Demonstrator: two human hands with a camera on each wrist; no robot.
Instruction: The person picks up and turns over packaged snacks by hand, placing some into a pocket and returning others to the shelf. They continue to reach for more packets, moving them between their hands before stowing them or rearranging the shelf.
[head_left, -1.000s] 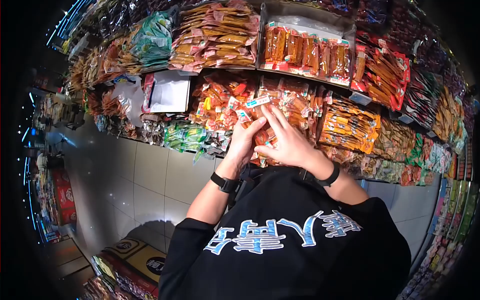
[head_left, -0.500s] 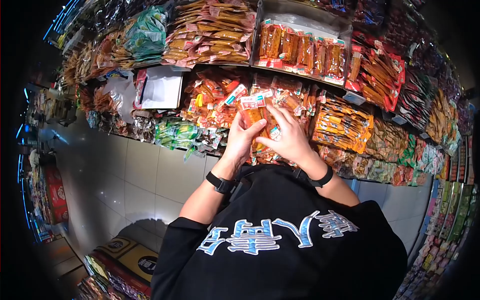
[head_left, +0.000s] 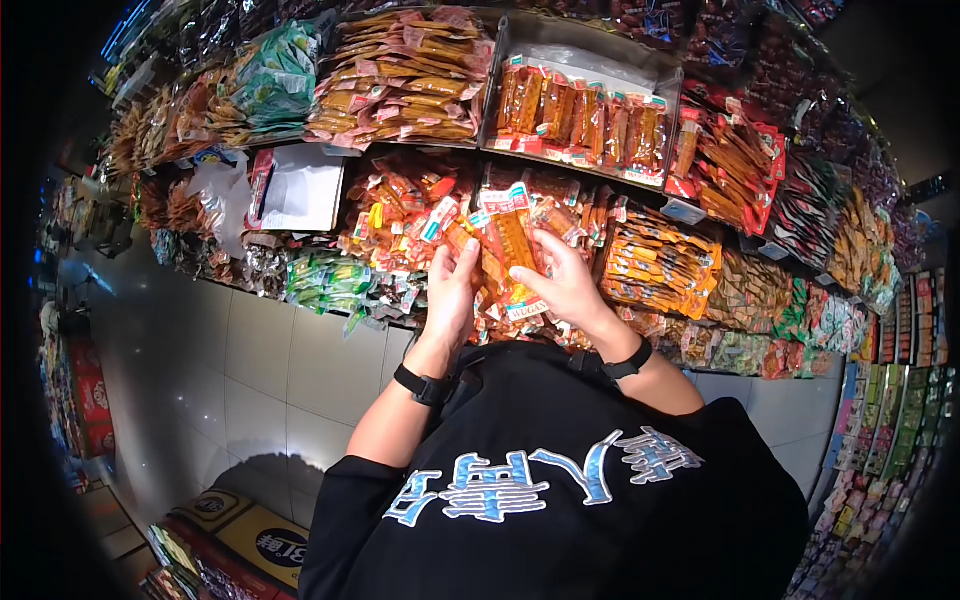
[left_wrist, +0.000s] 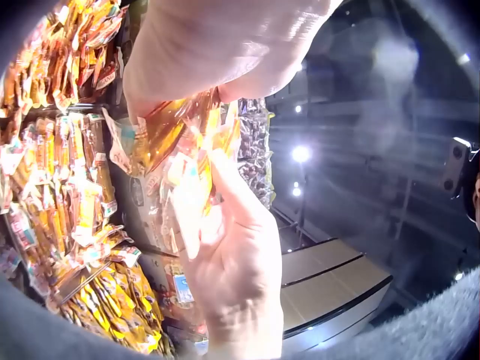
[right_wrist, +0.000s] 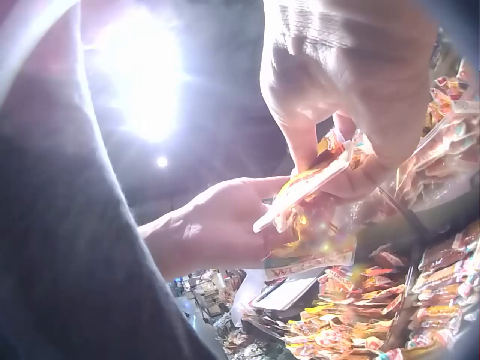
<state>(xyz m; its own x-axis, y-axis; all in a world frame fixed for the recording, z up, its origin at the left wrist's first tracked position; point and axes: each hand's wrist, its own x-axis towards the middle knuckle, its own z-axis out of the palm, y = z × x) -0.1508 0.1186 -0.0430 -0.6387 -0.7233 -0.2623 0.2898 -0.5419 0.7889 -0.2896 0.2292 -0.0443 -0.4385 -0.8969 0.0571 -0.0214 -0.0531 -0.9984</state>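
Observation:
My left hand [head_left: 452, 298] pinches a clear-wrapped snack packet [head_left: 460, 240] with brown-orange contents, its label end tilted up to the left. In the right hand [head_left: 575, 288], between thumb and fingers, is a second, long snack packet [head_left: 512, 240] with a red and white header and "WUGAN" printed at its lower end. The two packets overlap, held just above a bin of similar loose packets [head_left: 400, 200]. In the left wrist view the left hand [left_wrist: 217, 45] grips a packet [left_wrist: 166, 133]. The right wrist view has the right hand [right_wrist: 352, 82] over a packet edge [right_wrist: 311, 184].
A display box [head_left: 580, 120] of upright packets stands behind on the upper tier. Orange packets [head_left: 660, 260] lie right of the hands, green ones [head_left: 330, 280] left. A white-lined box [head_left: 300, 188] sits at back left. Tiled floor [head_left: 250, 350] runs along the left.
The hands have moved apart, and the right hand's packet has turned to lie lengthwise and face up. The left hand's packet has tilted left. The head view has shifted slightly.

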